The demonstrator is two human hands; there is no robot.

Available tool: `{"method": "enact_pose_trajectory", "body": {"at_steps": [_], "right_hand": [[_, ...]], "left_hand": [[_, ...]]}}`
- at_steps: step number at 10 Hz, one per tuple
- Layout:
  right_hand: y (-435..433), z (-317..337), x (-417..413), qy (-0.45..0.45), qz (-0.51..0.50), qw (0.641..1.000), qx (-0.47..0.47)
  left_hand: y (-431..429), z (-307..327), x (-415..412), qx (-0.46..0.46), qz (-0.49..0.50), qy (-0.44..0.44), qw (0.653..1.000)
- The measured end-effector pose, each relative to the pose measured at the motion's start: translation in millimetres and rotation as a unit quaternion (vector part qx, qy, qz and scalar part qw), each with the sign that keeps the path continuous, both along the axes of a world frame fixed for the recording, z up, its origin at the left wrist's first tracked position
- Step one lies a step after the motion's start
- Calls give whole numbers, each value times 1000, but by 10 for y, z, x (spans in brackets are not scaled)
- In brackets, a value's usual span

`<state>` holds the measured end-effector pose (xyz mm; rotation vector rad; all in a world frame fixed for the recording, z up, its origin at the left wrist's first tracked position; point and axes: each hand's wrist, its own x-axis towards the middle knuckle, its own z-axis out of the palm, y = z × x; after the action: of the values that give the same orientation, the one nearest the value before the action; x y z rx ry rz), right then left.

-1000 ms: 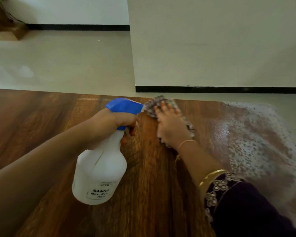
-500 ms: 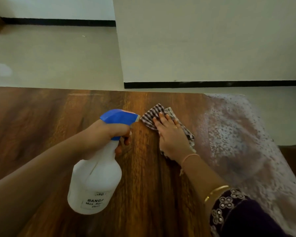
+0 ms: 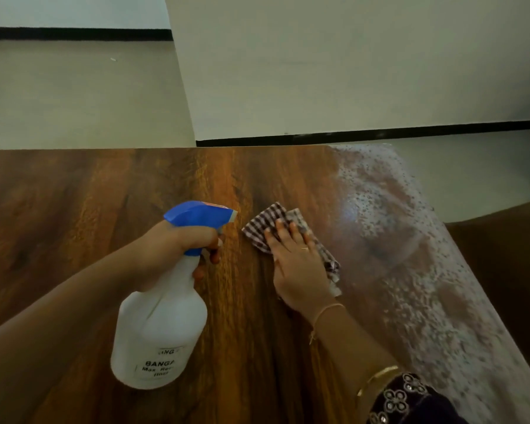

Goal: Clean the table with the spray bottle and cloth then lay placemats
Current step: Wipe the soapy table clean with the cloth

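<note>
Cloth (image 3: 259, 226) lies pressed under the right grip (image 3: 297, 267), fingers straight; at nine o'clock the left grip (image 3: 181, 243) clutches the spray bottle (image 3: 159, 332) by its neck.

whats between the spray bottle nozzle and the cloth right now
Nothing: in the head view only a narrow strip of bare wooden table shows between the spray bottle and the cloth.

Pale wall (image 3: 349, 62) above black skirting (image 3: 380, 133)

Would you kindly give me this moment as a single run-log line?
stage: cleaning | left hand: grips spray bottle | right hand: presses checked cloth flat on table
</note>
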<state>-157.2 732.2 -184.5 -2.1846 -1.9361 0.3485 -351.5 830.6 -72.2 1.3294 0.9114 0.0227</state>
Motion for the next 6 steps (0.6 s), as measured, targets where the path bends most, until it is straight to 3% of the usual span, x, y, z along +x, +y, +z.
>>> {"method": "enact_pose_trajectory", "body": {"at_steps": [1,2,3,4,5,6], "right_hand": [[-214,-13,273,-8,-36,999,-7],[-503,-10,675,-8,-157,987,-30],[-620,8,720,0,-216,975,-47],[-591,20,391,-11,-178,984,-16],[-685,-25,-30,13,-51,999,-1],[-818,-29,79,25,-19,999,-7]], "left_hand": [[-172,137,68,18,33,-24,999],[-258,276,-36,28,28,-43,998],[-324,319,-131,29,27,-24,999],[-465,249,-197,7,29,-21,999],[-602,171,-233,-5,29,-17,999],[-754,89,-147,3,-6,62,998]]}}
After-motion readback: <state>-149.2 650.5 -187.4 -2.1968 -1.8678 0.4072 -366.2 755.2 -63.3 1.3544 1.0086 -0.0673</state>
